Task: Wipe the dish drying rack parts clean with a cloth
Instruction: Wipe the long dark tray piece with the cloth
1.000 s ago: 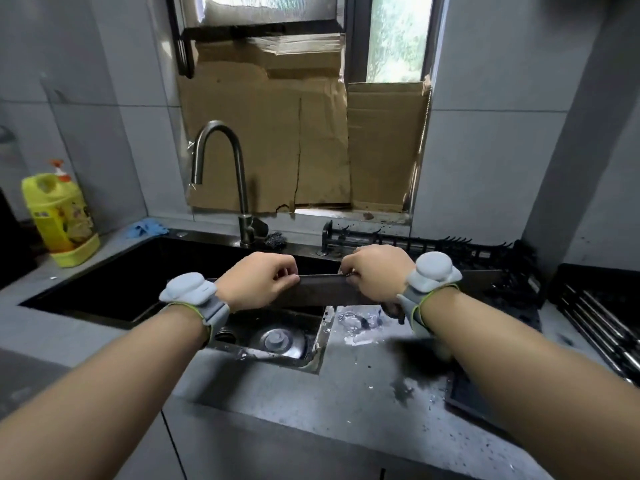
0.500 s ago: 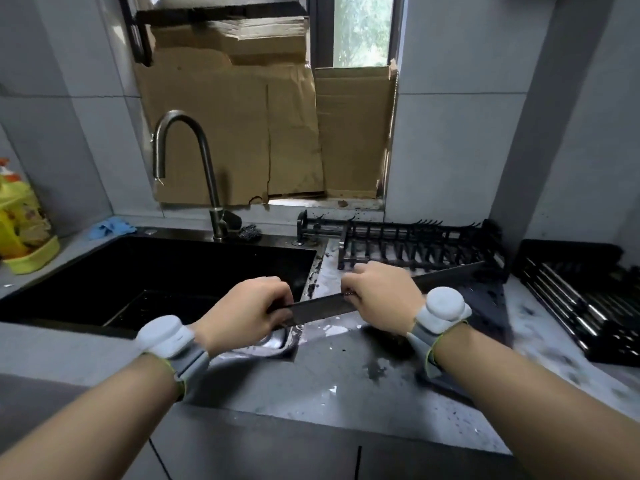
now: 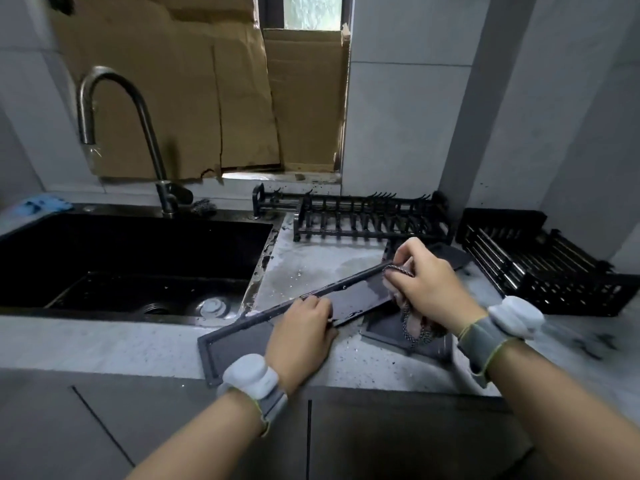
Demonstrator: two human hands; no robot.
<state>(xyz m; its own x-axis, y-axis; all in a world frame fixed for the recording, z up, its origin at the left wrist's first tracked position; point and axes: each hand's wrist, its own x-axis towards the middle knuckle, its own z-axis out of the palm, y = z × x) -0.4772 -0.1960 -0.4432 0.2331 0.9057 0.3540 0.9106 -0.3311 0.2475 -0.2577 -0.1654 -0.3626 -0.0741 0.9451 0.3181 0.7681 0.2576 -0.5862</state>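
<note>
Where grey tiled walls (image 3: 398, 126) meet, a wet speckled countertop (image 3: 311, 265) adjoins a black sink (image 3: 138, 247).

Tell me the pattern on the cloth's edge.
Black-and-white speckled trim on the cloth, head view.

Grey tile walls (image 3: 408, 126), window (image 3: 313, 10) w/ cardboard (image 3: 194, 98) over it, grey counter (image 3: 104, 341), black sink (image 3: 131, 258), faucet (image 3: 138, 109).

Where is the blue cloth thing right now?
In the head view the crumpled blue cloth lies far left on the grey stone counter, behind the black sink and left of the curved metal tap.
</note>
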